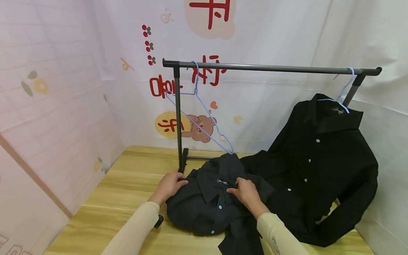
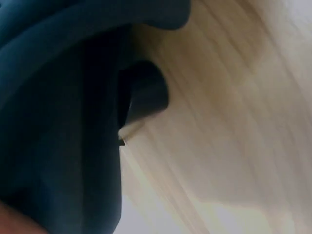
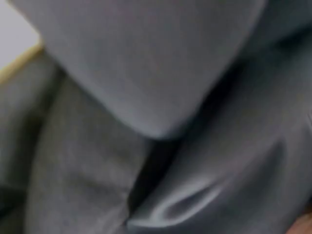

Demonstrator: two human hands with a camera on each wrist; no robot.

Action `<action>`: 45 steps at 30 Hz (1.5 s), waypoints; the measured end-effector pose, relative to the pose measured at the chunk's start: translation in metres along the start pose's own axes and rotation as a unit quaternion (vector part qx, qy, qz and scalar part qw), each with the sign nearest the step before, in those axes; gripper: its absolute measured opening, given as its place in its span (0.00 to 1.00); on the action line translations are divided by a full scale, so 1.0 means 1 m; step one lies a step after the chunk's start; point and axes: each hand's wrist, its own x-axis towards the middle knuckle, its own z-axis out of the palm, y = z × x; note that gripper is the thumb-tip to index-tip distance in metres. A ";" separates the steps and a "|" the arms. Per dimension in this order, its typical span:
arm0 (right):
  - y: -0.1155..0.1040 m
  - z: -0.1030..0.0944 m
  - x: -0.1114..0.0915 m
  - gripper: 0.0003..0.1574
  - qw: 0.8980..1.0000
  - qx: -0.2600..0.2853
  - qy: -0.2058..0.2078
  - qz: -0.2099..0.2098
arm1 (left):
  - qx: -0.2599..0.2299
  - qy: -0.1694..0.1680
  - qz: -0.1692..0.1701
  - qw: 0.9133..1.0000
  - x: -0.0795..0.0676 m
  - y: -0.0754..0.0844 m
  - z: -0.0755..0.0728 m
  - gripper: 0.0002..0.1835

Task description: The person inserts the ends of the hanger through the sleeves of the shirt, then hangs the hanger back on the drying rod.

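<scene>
A dark grey button-up shirt [image 1: 197, 198] lies bunched on the table in the head view, its collar and a small label facing up. My left hand [image 1: 169, 186] pinches its left side between thumb and fingers, close to the rack's foot. With my right hand [image 1: 247, 194] I grip the fabric near the collar opening. Dark cloth [image 2: 58, 122] fills the left of the left wrist view. Blurred folds of fabric [image 3: 126, 63] fill the right wrist view, with only a sliver of that hand at the lower right corner.
A dark metal rack [image 1: 267, 67] stands on the wooden table [image 1: 127, 191]. An unfilled blue hanger [image 1: 204, 102] hangs from its left end. On another hanger [image 1: 345, 88] at the right hangs a black shirt [image 1: 344, 156], its lower part spread over the table beside the grey one.
</scene>
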 end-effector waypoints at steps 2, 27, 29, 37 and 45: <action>-0.001 0.004 -0.001 0.26 1.000 -0.015 0.011 -0.003 | 0.024 0.013 0.016 0.999 -0.002 -0.004 0.002 0.06; -0.008 -0.023 -0.008 0.38 0.994 0.018 0.100 -0.033 | 0.005 -0.023 -0.039 0.999 -0.008 0.008 0.006 0.33; -0.019 -0.037 -0.004 0.31 0.989 0.049 0.132 -0.052 | 0.005 -0.029 -0.036 0.999 -0.006 0.011 0.009 0.32; -0.080 -0.114 0.005 0.33 0.945 0.236 0.195 -0.116 | -0.050 -0.049 -0.036 0.997 0.000 0.015 0.015 0.26; -0.128 -0.134 0.017 0.33 0.959 0.195 0.144 -0.148 | -0.090 -0.062 -0.031 0.994 0.003 0.020 0.019 0.22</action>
